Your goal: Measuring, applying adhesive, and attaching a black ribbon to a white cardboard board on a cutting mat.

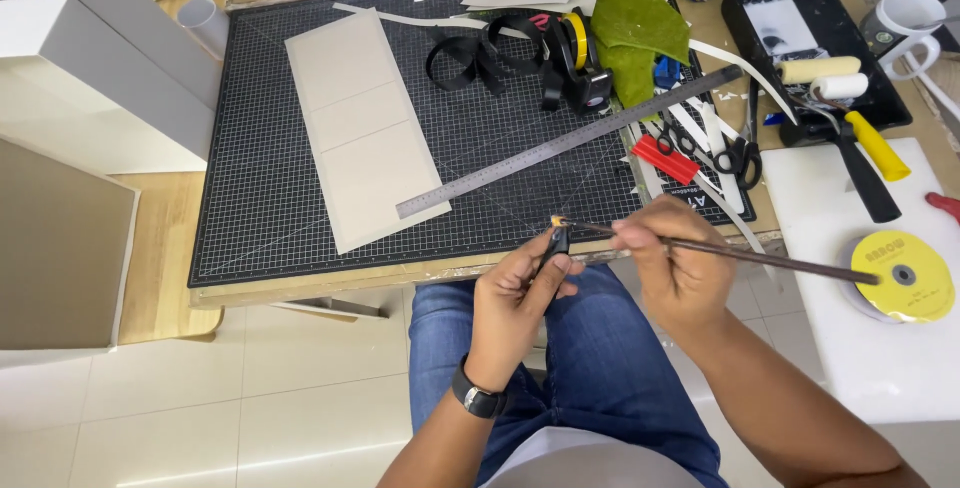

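Ribbon: a thin dark ribbon (760, 256) runs taut from the right hand out to a yellow spool (905, 275); its free tip meets a small flame just above the lighter, in front of the surface edge and above the lap.
Surface: a wooden surface (165, 248) carries the mat and the tools.
Mat: a black gridded mat (260, 178) covers most of it.
Boxes: white boxes (90, 58) stand at the far left, beside the mat.
Board: a pale grey board (362, 128), scored into three panels, lies on the mat.
Ruler: a long steel ruler (570, 143) lies slantwise, its lower end over the board's corner.
Tray: a black tray (745, 8) at the upper right holds a white roller (838, 88) with a yellow handle.
Leather: a green piece (635, 18) lies near the ruler's far end.
Strap: a coiled black strap (480, 53) lies just beside the green piece.
Right hand: the right hand (675, 263) pinches the ribbon between thumb and fingertips.
Left hand: the left hand (515, 298), a black watch on its wrist, is closed around the lighter, thumb on top.
Scissors: black scissors (738, 153) lie beside a red strip near the mat's right edge.
Lighter: a black lighter (557, 243) stands upright in the left hand, lit.
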